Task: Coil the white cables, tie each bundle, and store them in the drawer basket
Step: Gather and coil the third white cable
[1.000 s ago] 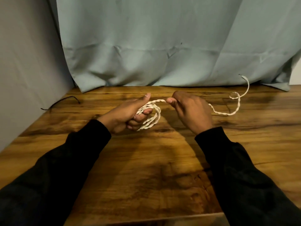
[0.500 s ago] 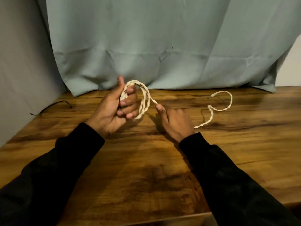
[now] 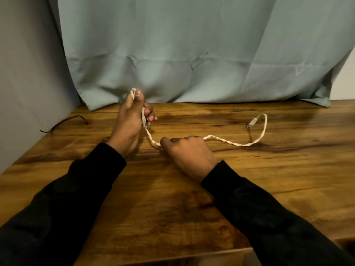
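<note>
- Coiling step right now: your left hand [image 3: 130, 123] is raised near the back edge of the table [image 3: 288, 179], toward its left side, fingers [image 3: 148, 112] curled round the loops of the white cable [image 3: 238, 144] already gathered, thumb up top pinning a strand.
- Your right hand [image 3: 189, 152] sits low at the table's middle, fingers curled over the cable where it runs through. I'd call that a loose guiding grip, though the exact pinch is hidden under the knuckles.
- From there the free tail snakes toward the right side and curls back to a small pale plug end [image 3: 252, 123], which looks lifted a bit off the wood.
- Tip: let the cable slide through your right hand rather than yanking it, and lay each loop the same size as the ones you hold. It's a twisted, ropey cord, so it'll probably want to kink; roll it with the twist.
- Watch that the plug doesn't snag as the tail drags in.
- Table is glossy dark-grained wood, so the cable should slide easily. No tie or drawer basket in view.
</note>
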